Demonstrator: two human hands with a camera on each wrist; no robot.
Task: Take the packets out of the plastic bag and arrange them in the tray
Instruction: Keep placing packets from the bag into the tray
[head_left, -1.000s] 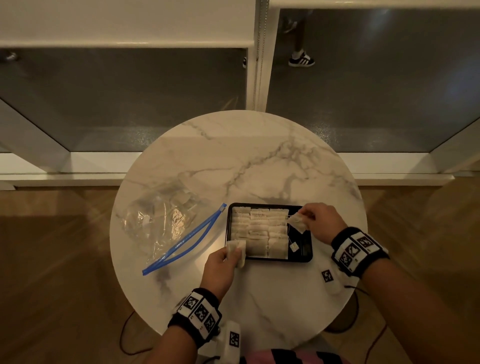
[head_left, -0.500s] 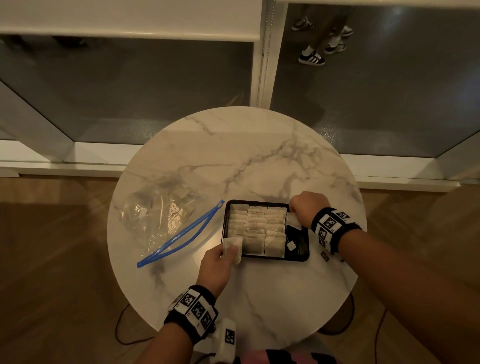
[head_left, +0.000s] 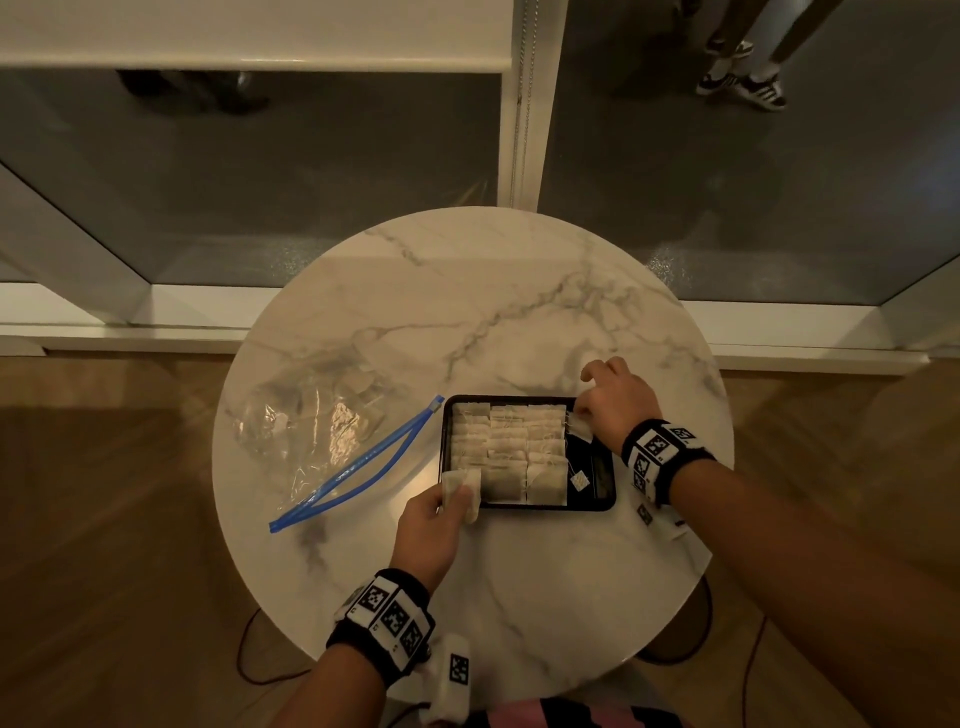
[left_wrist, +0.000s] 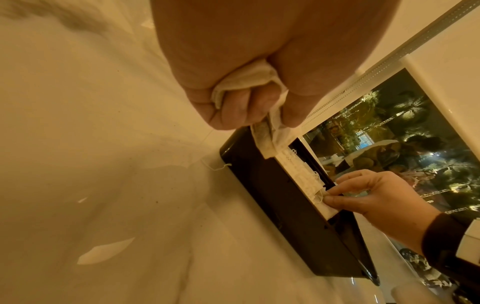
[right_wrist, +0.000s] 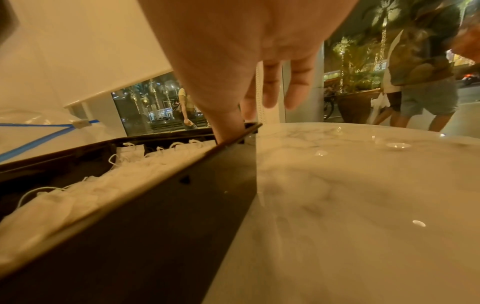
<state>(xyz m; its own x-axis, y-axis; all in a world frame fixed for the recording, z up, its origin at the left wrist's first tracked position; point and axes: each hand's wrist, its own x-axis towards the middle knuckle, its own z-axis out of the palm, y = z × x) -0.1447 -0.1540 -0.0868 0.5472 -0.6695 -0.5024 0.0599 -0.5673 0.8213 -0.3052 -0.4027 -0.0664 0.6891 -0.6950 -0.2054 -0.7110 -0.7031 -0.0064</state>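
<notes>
A black tray sits on the marble table with rows of pale packets filling its left and middle. My right hand is at the tray's far right corner and pinches a packet between thumb and forefinger; the left wrist view shows that pinch low inside the tray. At the tray's near left corner my left hand grips several packets in a curled fist. The clear plastic bag with a blue zip strip lies to the left, a few packets inside.
The round marble table is small, with its edge close on all sides. A loose paper tag lies in the tray's bare right strip. A window and white sill stand behind; people walk outside. Cables hang under the table.
My right hand has carried its packet from the middle of the tray's right side to the far right corner and lowered it in. The left hand has stayed by the near left corner.
</notes>
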